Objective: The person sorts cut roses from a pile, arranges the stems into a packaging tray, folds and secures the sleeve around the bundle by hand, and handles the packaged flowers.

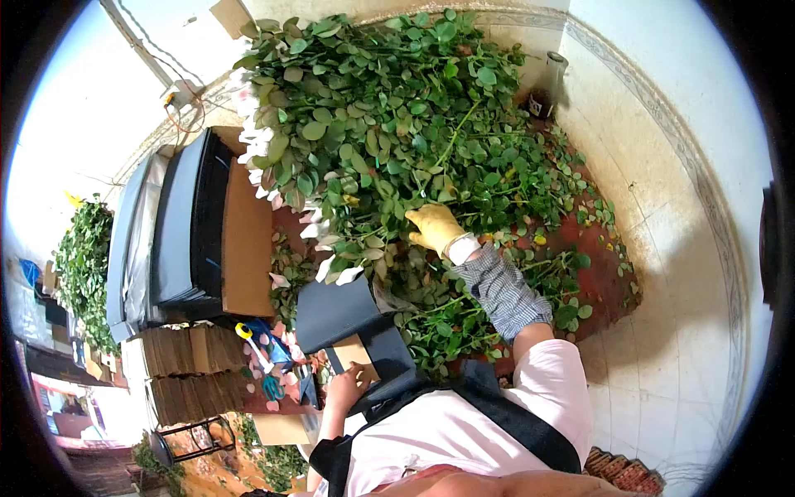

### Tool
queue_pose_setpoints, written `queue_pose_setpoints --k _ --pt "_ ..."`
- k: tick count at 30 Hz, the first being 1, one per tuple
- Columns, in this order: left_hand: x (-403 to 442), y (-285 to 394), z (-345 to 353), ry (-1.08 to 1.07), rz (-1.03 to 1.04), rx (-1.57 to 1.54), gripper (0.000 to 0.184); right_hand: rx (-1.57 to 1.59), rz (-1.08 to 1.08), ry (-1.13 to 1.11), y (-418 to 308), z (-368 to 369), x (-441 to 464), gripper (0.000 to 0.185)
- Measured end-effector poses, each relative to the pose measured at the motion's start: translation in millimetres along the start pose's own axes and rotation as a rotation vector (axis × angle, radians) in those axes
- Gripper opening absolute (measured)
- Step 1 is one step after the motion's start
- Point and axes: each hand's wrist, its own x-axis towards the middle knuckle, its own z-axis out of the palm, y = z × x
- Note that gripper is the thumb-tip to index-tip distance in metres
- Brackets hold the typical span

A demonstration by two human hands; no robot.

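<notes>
A large heap of leafy rose stems [364, 124] covers the work surface in front of me, with pale pink and white blooms [319, 228] along its left side. My right hand [435, 229], in a yellow glove, reaches among the leaves with fingers bent inward; leaves hide whatever is between them. A grey patterned sleeve covers that forearm. My bare left hand [349, 383] rests, fingers stretched out, on a brown cardboard piece [354, 352]. That piece lies on dark wrapping sheets [335, 306] close to my body.
Left of the roses stand stacked dark sheets [186, 224] beside a brown board [247, 240]. Below them are cardboard stacks [195, 389], a yellow-and-white tool [252, 344], teal scissors [272, 387] and loose petals. A tiled wall [654, 199] bounds the right. A stool [195, 439] stands lower left.
</notes>
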Motion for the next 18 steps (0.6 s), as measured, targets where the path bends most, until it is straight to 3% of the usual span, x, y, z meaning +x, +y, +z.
queue_pose_setpoints --k 1,3,5,8,9,10,14,15,17,18 --pt "-4.3 3.7 -2.8 0.007 -0.005 -0.052 0.037 0.006 0.056 -0.049 -10.0 -21.5 -10.0 0.036" --pt "-3.9 0.4 -1.7 0.0 0.009 -0.029 0.036 -0.03 -0.011 0.058 -24.8 -59.3 -22.3 0.032" --pt "-6.8 -0.1 1.0 0.015 0.031 0.036 0.036 -0.115 -0.074 0.34 -20.2 -25.0 -8.9 0.028" --pt "-2.9 3.0 -5.0 0.029 0.05 0.041 0.036 -0.754 -0.117 0.305 16.7 46.6 25.9 0.034" --pt "-3.8 -1.3 -2.5 0.039 0.076 0.041 0.036 -0.432 -0.065 0.062 16.8 38.4 22.4 0.033" --pt "-4.0 -3.7 0.4 0.037 0.084 0.009 0.038 -0.42 -0.06 -0.083 20.5 34.1 29.2 0.028" --pt "-3.3 8.4 -9.2 -0.066 -0.047 0.024 0.039 -0.191 0.033 0.308 15.1 -11.8 24.4 0.022" --pt "-3.8 9.2 -10.9 -0.07 -0.039 0.012 0.039 -0.27 0.035 0.554 19.6 -20.3 23.0 0.021" --pt "-2.9 12.0 -12.5 -0.066 -0.01 -0.035 0.036 0.035 0.134 0.542 25.3 -55.2 -4.3 0.019" --pt "-2.1 13.0 -13.1 -0.073 -0.038 -0.036 0.036 0.065 -0.014 0.666 28.1 -67.6 -19.6 0.019"
